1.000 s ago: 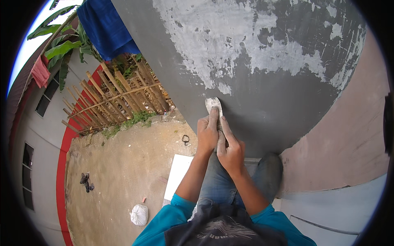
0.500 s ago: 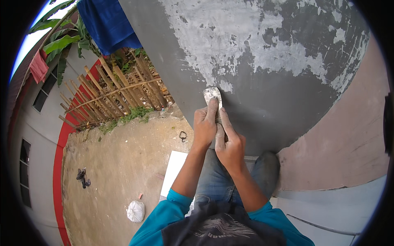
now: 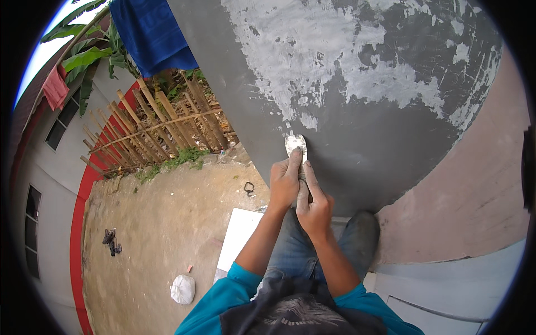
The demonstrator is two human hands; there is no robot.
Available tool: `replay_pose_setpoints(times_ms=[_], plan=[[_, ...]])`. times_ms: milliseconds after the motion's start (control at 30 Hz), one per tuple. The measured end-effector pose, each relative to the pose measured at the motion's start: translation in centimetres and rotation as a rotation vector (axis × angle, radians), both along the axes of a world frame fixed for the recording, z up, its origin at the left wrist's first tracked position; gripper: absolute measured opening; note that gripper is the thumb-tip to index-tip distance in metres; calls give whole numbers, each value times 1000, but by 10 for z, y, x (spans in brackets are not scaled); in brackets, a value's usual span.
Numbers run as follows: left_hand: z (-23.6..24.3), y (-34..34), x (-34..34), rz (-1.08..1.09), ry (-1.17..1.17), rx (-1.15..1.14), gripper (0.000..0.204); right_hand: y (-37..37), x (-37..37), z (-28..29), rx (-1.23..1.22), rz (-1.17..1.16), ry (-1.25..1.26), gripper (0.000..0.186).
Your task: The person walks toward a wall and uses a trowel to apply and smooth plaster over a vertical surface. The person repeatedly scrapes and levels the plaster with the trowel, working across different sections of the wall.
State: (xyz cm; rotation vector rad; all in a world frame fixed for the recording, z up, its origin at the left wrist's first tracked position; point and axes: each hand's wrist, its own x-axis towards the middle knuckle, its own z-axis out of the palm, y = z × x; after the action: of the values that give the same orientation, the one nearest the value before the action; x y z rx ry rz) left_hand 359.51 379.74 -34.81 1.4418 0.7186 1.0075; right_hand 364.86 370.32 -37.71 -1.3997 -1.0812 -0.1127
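A putty knife (image 3: 295,146) is gripped by both hands, left hand (image 3: 283,185) beside right hand (image 3: 314,205), its blade pressed flat, it seems, against the grey wall (image 3: 357,139) just above them.

Matt grey plastered wall (image 3: 357,156), metal scraper blade (image 3: 295,143)

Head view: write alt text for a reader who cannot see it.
Both hands, left hand and right hand, press a putty knife against a grey wall patched with pale filler. Below lie a dirt yard and a bamboo fence.
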Motion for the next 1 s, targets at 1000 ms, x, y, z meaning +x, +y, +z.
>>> replay_pose_setpoints(times_ms=[1000], plan=[[8,1,4,22,68,35,63,-1,0,9,47,-58,-69,48]])
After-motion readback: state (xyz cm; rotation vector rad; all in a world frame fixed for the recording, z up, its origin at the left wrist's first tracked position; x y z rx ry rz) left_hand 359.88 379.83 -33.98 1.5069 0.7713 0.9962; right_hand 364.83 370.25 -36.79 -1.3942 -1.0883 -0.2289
